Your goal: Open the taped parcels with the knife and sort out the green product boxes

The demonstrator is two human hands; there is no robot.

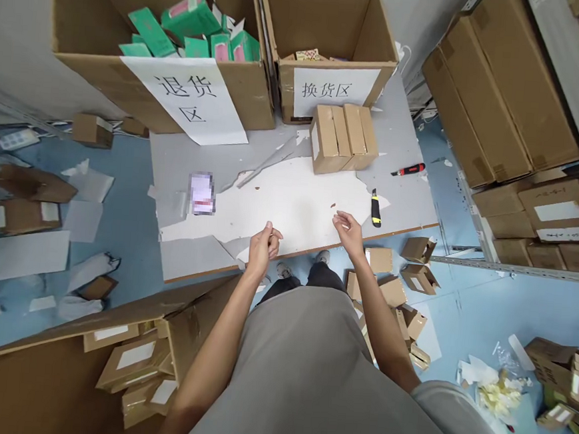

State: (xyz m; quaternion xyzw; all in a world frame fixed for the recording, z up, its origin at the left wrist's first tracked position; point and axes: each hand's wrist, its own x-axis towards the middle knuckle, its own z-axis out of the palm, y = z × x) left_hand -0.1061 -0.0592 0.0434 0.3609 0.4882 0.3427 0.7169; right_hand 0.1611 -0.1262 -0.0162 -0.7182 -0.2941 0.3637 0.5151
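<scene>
My left hand (263, 247) hovers over the front edge of the table (291, 197), fingers loosely bent, thumb up and apart from them; it holds nothing. To the right, my right hand (349, 234) is also empty, with its half-bent fingers apart, just short of a small brown scrap (333, 206). A black and yellow utility knife (376, 208) lies to the right of that hand. Two small cardboard boxes (344, 140) stand side by side farther back. A pixelated phone-like object (202, 193) lies left of my left hand.
Two large cartons with paper signs, one with green boxes (197, 19), stand at the back. A red and black cutter (408, 169) lies at the right. Small cartons (391, 292) and paper litter the floor. An open carton (174, 342) stands front left, shelving (521, 262) right.
</scene>
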